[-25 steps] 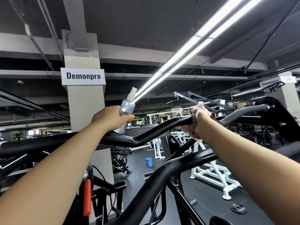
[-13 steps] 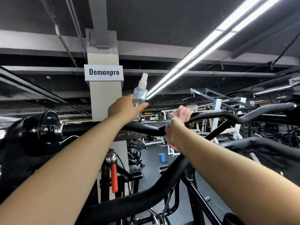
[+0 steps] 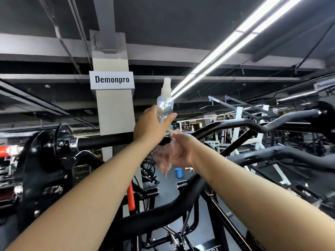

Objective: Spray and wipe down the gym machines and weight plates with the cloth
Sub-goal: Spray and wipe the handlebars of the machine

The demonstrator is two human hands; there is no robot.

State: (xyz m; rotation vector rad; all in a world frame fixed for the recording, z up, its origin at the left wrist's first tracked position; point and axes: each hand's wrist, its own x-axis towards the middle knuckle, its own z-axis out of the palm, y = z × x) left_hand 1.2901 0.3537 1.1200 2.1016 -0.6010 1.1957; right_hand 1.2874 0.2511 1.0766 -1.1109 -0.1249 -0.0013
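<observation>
The cloth is pink and bunched in my right hand, pressed against the upper black handlebar of the machine right where the bar passes behind my left wrist; a loose tail of it hangs down below my fist. To wipe this stretch well I judge I should keep the cloth wrapped round the bar rather than dabbing at one face, press firmly, and run it along the bends so the underside gets covered too. Gathering that hanging tail would stop it snagging on the lower bar.

My left hand holds the clear spray bottle upright above the bar, thumb on one side and fingers curled round the body, nozzle at the top. It sits very close to the wiping hand, so I'd lift it clear before the next stroke.

Both arms are stretched forward and slightly up, forearms converging at the bar. The right grip is clenched on the cloth, wrist bent a little inward; the left grip is closed around the bottle.

Beyond stand a pillar sign and a blue bucket on the floor.
</observation>
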